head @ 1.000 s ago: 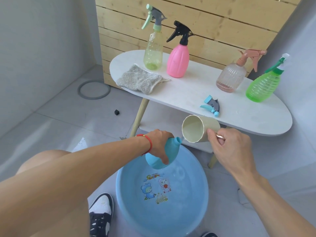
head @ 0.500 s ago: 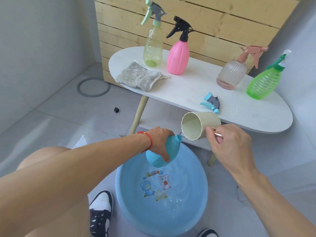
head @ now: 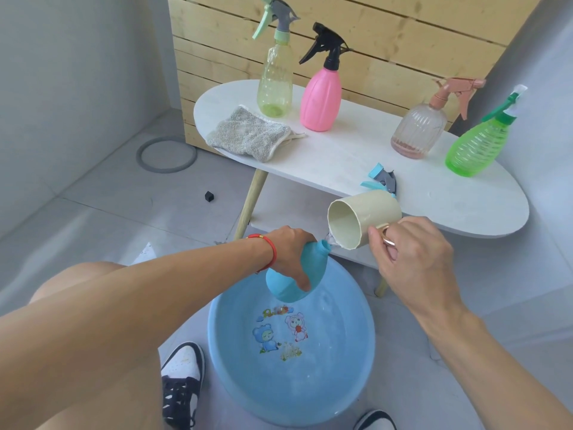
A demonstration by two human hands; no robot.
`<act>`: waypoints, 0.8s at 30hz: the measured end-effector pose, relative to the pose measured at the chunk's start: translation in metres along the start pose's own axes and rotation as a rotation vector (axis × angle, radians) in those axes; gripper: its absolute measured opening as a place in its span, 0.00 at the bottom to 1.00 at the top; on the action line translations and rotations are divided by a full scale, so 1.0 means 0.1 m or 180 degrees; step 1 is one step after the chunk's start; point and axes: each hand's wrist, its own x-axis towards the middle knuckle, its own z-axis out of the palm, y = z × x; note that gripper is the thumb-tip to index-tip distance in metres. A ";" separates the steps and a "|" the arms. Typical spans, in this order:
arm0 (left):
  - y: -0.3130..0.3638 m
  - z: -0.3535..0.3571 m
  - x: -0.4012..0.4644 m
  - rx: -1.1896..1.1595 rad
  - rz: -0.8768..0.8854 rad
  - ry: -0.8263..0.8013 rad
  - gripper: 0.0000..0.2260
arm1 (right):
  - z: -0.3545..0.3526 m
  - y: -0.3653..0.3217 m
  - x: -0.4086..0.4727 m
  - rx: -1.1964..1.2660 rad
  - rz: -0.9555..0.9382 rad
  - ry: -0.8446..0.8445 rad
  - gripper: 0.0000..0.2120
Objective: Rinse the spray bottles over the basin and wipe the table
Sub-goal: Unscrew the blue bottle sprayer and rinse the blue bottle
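My left hand (head: 290,251) grips a blue spray bottle (head: 286,285) without its head, tilted over the blue basin (head: 356,346) on the floor. My right hand (head: 412,259) holds a cream cup (head: 362,217) by its handle, tipped so that water runs from its rim into the bottle's neck. The bottle's blue trigger head (head: 383,178) lies on the white oval table (head: 356,150). Upright on the table stand a yellow-green bottle (head: 276,85), a pink bottle (head: 321,100), a clear rose bottle (head: 418,131) and a green bottle (head: 476,147). A grey cloth (head: 248,135) lies at the table's left end.
A wooden slat wall (head: 372,35) backs the table. A grey ring (head: 166,154) and a small black cube (head: 210,196) lie on the tiled floor at left. My knee (head: 77,280) and shoes (head: 183,373) are beside the basin. A lower shelf (head: 288,209) sits under the table.
The cup has tipped further and moved down to the bottle's neck; water now pours in. My left hand keeps the bottle over the basin.
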 end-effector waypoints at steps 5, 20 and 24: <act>0.02 -0.01 0.01 0.0023 0.0003 0.0005 0.36 | -0.02 -0.01 0.02 -0.0180 -0.0223 0.0071 0.18; 0.03 0.00 0.00 0.0041 -0.0030 0.0016 0.36 | 0.00 -0.07 0.02 -0.0459 -0.0734 0.0152 0.17; -0.06 -0.03 -0.02 0.0191 -0.0056 -0.0048 0.37 | 0.06 -0.10 -0.17 0.0203 0.0801 -0.0286 0.23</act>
